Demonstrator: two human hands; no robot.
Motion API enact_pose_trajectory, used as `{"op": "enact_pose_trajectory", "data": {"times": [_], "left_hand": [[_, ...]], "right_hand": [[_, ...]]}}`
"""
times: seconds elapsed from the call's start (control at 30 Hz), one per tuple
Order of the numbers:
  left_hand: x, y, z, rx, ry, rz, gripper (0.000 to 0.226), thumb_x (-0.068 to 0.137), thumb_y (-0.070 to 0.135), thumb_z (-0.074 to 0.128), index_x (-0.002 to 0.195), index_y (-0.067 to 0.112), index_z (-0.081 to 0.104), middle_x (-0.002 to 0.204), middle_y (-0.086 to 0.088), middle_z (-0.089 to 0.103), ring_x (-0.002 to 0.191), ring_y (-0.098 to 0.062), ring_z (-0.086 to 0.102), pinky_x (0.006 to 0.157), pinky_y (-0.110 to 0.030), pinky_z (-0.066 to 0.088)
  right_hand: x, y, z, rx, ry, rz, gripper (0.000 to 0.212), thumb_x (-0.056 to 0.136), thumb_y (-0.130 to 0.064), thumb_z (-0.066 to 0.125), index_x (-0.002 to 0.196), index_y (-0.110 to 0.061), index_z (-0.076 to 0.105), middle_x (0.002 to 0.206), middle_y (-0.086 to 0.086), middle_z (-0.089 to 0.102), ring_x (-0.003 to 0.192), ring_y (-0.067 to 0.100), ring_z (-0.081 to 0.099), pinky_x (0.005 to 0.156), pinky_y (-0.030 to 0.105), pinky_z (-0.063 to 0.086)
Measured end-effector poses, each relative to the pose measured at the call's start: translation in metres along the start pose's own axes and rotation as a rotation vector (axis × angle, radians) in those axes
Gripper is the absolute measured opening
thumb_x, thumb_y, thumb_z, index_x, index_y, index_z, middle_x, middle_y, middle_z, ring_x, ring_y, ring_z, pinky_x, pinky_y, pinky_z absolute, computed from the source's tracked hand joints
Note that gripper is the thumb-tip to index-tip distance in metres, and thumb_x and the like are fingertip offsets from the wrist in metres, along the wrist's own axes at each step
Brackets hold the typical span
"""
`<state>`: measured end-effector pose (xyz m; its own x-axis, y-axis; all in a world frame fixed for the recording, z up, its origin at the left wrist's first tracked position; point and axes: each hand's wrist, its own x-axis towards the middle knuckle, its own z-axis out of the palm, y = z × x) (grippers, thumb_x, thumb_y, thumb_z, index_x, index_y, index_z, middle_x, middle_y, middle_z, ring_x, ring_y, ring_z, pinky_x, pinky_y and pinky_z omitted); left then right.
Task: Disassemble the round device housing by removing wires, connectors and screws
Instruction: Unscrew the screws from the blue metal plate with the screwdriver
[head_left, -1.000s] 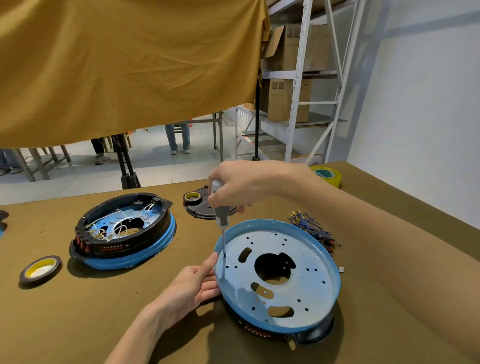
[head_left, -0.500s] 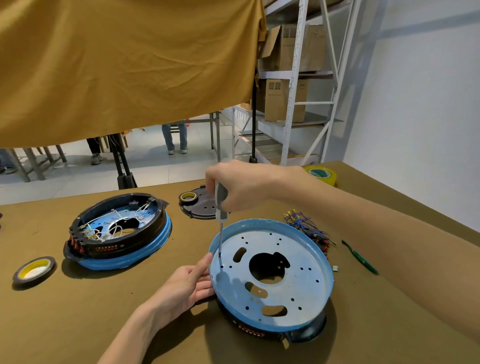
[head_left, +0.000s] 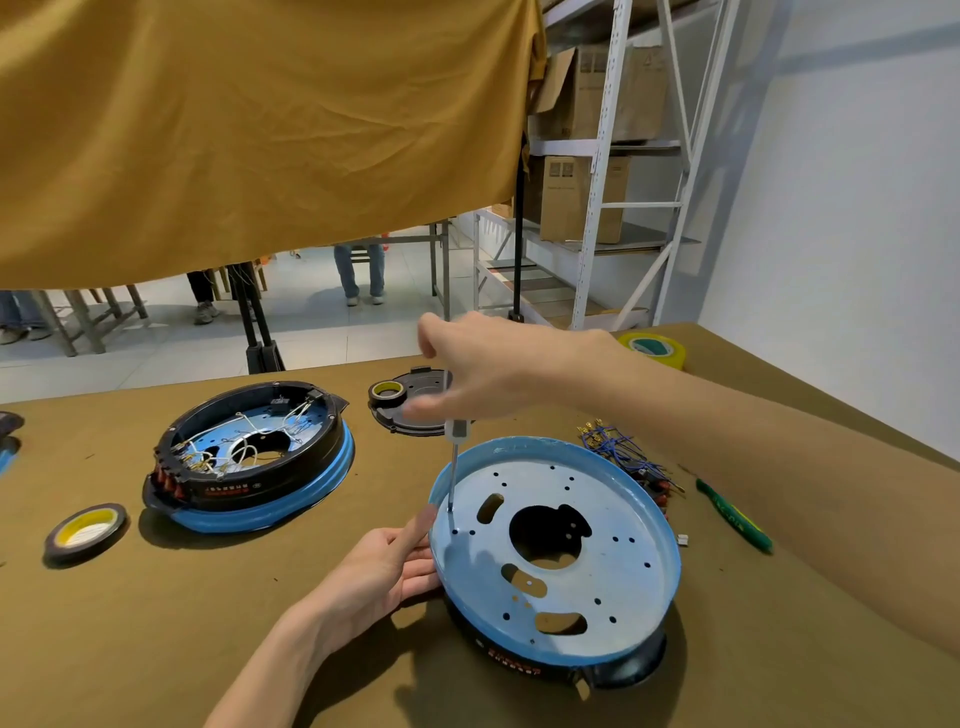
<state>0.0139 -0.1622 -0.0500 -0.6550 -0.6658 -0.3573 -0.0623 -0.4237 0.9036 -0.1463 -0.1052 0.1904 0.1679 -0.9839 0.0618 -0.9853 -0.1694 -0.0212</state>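
Two hands at work: right hand (head_left: 483, 369) grips screwdriver (head_left: 454, 467) upright, tip on blue housing plate (head_left: 613, 545) below it; left hand (head_left: 384, 571), fingers extended, braces the plate's near rim.

Workshop: metal shelving (head_left: 597, 171) with cartons (head_left: 582, 200), cloth-covered workbench (head_left: 156, 623).

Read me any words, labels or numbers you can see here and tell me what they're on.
Nothing can be read for certain.
Red print on the black side of the near housing: too blurred.
Red print on the far housing: too small.
Markings on the cardboard boxes: too blurred.
Yellow marks on the green tool: unreadable.
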Motion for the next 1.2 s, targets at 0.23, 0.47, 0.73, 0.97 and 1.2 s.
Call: {"op": "enact_pose_trajectory", "data": {"times": [0.23, 0.47, 0.73, 0.97, 1.2], "left_hand": [[-0.001, 0.001, 0.0, 0.03, -0.011, 0.009, 0.107, 0.048, 0.068, 0.093, 0.126, 0.003, 0.062, 0.118, -0.018, 0.075, 0.112, -0.032, 0.073, 0.084, -0.038, 0.063], [-0.004, 0.001, 0.0, 0.001, -0.024, 0.016, 0.093, 0.059, 0.062, 0.089, 0.125, 0.0, 0.065, 0.12, -0.02, 0.074, 0.112, -0.034, 0.072, 0.079, -0.034, 0.064], [-0.001, 0.001, 0.001, 0.017, -0.011, 0.012, 0.106, 0.05, 0.067, 0.093, 0.126, 0.001, 0.062, 0.118, -0.018, 0.075, 0.111, -0.033, 0.073, 0.081, -0.036, 0.064], [-0.002, 0.002, 0.003, 0.018, -0.012, 0.019, 0.095, 0.057, 0.064, 0.088, 0.124, 0.001, 0.063, 0.116, -0.018, 0.076, 0.109, -0.033, 0.073, 0.082, -0.038, 0.064], [-0.004, 0.003, 0.002, 0.036, -0.021, 0.018, 0.104, 0.049, 0.069, 0.092, 0.124, 0.002, 0.064, 0.118, -0.017, 0.075, 0.111, -0.033, 0.073, 0.086, -0.039, 0.063]], "right_hand": [[0.008, 0.002, -0.003, 0.171, -0.099, -0.064, 0.032, 0.088, -0.022, 0.078, 0.113, -0.019, 0.058, 0.095, -0.001, 0.065, 0.08, 0.01, 0.063, 0.061, 0.025, 0.051], [0.012, -0.001, 0.009, -0.267, 0.123, 0.04, 0.048, 0.1, -0.06, 0.048, 0.092, -0.013, 0.055, 0.072, 0.0, 0.055, 0.063, 0.017, 0.054, 0.049, 0.03, 0.034], [0.01, -0.002, -0.007, 0.165, -0.139, -0.075, 0.038, 0.091, -0.036, 0.074, 0.118, -0.019, 0.053, 0.093, -0.005, 0.061, 0.077, 0.009, 0.06, 0.053, 0.019, 0.047], [0.012, -0.004, -0.003, 0.028, -0.057, -0.036, 0.024, 0.094, -0.028, 0.068, 0.111, -0.015, 0.058, 0.096, 0.003, 0.062, 0.086, 0.021, 0.064, 0.064, 0.032, 0.052], [0.007, -0.009, 0.001, -0.212, 0.074, 0.014, 0.052, 0.094, -0.069, 0.049, 0.098, -0.018, 0.054, 0.077, -0.003, 0.057, 0.068, 0.016, 0.056, 0.053, 0.03, 0.036]]}}
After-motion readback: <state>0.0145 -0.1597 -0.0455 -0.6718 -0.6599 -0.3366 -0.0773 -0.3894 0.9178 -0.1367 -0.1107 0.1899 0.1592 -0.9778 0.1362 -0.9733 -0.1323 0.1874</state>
